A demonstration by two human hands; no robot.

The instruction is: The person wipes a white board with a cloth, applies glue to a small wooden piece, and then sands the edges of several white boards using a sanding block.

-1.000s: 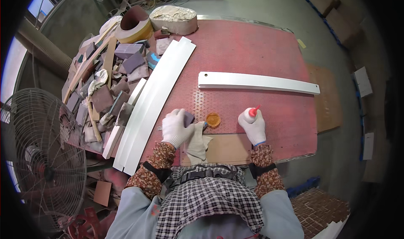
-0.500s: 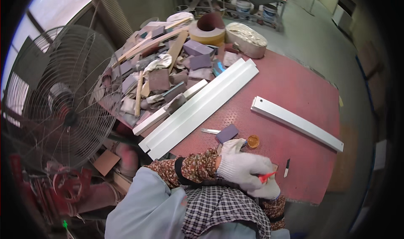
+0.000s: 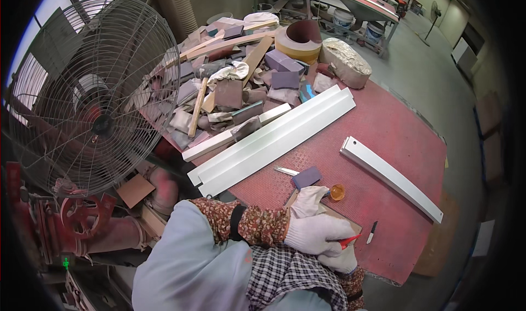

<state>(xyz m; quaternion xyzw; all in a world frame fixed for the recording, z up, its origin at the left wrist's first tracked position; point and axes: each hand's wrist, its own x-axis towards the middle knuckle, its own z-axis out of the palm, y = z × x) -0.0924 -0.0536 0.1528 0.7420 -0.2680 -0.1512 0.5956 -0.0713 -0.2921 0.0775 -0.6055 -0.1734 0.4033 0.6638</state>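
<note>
At the near side of the red table (image 3: 405,223), a small red tip (image 3: 349,241) pokes out between the two gloved hands; whatever it belongs to is hidden by the gloves. It is slim and tapered, with its long axis running roughly left to right: the narrow end points right and slightly far. It looks like light, fairly stiff plastic, probably smooth enough to slide a little against knit fabric. The wider end seems the better place to take hold, since the thin point would offer little grip and might bend.

The left hand (image 3: 318,234) lies on top, fingers curled and apparently closed around the tip's wide end. The right hand (image 3: 339,261) is just below and nearer, partly covered by the left; I cannot tell whether it grips anything.

Just to the far side of the left hand is a pale cloth (image 3: 309,201), with a purple block (image 3: 307,178) beyond it and a round amber dish (image 3: 337,192) to its right. A small knife (image 3: 372,232) lies right of the hands. Farther out, one white board (image 3: 392,179) slants on the right, and a longer white panel (image 3: 274,144) lies on the left, before a pile of scraps (image 3: 227,94).
</note>
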